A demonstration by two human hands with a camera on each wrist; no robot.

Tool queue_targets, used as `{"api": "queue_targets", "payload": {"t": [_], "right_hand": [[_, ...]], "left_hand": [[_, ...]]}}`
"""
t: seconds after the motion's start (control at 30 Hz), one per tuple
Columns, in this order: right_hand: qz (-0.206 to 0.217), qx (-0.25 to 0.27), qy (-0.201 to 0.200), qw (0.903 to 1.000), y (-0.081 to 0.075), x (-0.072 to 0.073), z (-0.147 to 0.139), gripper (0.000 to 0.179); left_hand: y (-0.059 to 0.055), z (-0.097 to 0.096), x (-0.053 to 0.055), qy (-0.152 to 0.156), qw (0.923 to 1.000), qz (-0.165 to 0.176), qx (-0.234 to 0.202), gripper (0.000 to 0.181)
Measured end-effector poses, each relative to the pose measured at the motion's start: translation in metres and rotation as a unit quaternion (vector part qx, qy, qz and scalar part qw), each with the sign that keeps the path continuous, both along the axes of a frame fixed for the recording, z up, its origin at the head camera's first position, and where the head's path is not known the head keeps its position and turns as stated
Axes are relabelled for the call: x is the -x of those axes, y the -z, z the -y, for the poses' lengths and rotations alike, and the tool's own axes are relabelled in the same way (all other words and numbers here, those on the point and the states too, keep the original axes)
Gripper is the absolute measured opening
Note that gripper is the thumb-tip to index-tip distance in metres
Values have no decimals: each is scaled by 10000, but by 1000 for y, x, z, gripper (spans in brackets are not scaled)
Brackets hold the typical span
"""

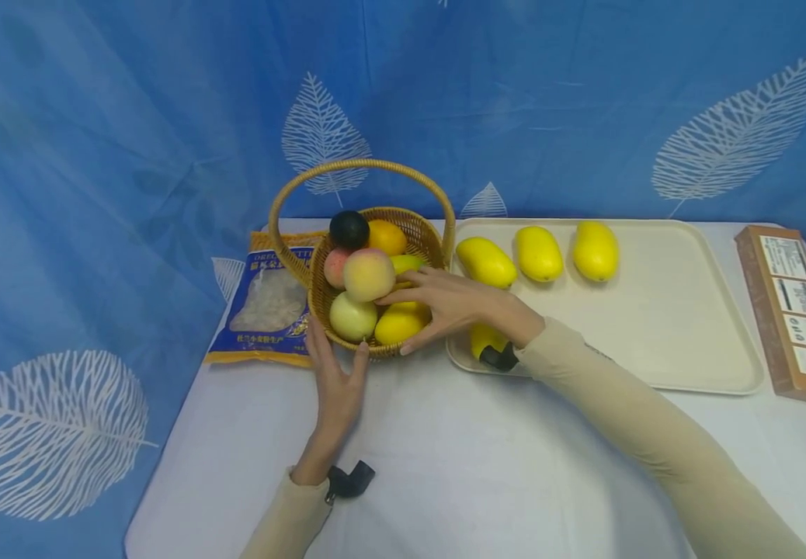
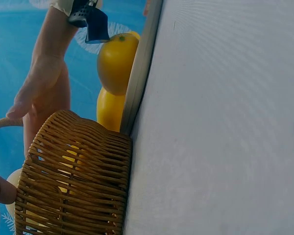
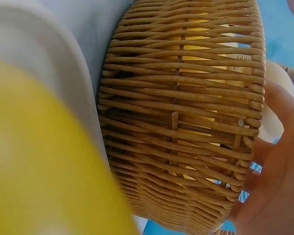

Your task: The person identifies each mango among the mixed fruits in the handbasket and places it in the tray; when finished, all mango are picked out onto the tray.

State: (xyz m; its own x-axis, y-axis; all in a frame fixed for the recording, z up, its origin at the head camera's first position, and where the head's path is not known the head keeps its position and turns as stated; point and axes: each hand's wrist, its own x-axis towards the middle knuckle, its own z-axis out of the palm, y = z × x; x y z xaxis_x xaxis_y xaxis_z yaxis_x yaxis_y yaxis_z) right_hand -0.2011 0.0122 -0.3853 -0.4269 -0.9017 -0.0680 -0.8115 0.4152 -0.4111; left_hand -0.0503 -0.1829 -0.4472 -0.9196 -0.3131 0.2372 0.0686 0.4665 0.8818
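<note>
A wicker basket (image 1: 413, 225) with a tall arched handle holds a pale peach (image 1: 369, 274), a redder peach (image 1: 335, 269), a dark avocado-like fruit (image 1: 349, 230), an orange (image 1: 387, 237), a round pale-green fruit (image 1: 353, 317) and a yellow mango (image 1: 401, 323). My right hand (image 1: 445, 303) reaches over the basket's right rim, spread fingers at the pale peach's lower right side, thumb low by the front rim. Against the basket's front left rests my left hand (image 1: 336, 384), thumb and fingers apart. The wicker side (image 3: 186, 107) fills the right wrist view.
Right of the basket, a cream tray (image 1: 675, 310) bears three mangoes along its back and another yellow fruit (image 1: 487, 340) partly hidden by my right wrist. A blue pasta bag (image 1: 263, 303) lies left, partly behind the basket. A brown box (image 1: 794, 310) lies beyond the tray.
</note>
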Motion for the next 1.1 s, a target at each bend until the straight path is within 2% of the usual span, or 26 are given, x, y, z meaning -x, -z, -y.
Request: {"api": "queue_targets", "payload": {"t": [0.13, 0.4, 0.67, 0.9, 1.1], "right_hand": [[-74, -105, -48, 9999, 3, 0, -1, 88], [303, -198, -34, 9993, 2, 1, 9, 100], [34, -245, -381, 9990, 4, 4, 12, 92], [506, 166, -410, 9977, -1, 4, 9, 82], [396, 466, -620, 9962, -7, 3, 5, 69]], "left_hand": [[1, 0, 0, -27, 10000, 64, 18, 87], [3, 1, 0, -59, 10000, 14, 33, 87], [1, 0, 0, -23, 10000, 67, 29, 87], [0, -1, 0, -39, 10000, 17, 89, 88], [0, -1, 0, -53, 9999, 37, 99, 88]]}}
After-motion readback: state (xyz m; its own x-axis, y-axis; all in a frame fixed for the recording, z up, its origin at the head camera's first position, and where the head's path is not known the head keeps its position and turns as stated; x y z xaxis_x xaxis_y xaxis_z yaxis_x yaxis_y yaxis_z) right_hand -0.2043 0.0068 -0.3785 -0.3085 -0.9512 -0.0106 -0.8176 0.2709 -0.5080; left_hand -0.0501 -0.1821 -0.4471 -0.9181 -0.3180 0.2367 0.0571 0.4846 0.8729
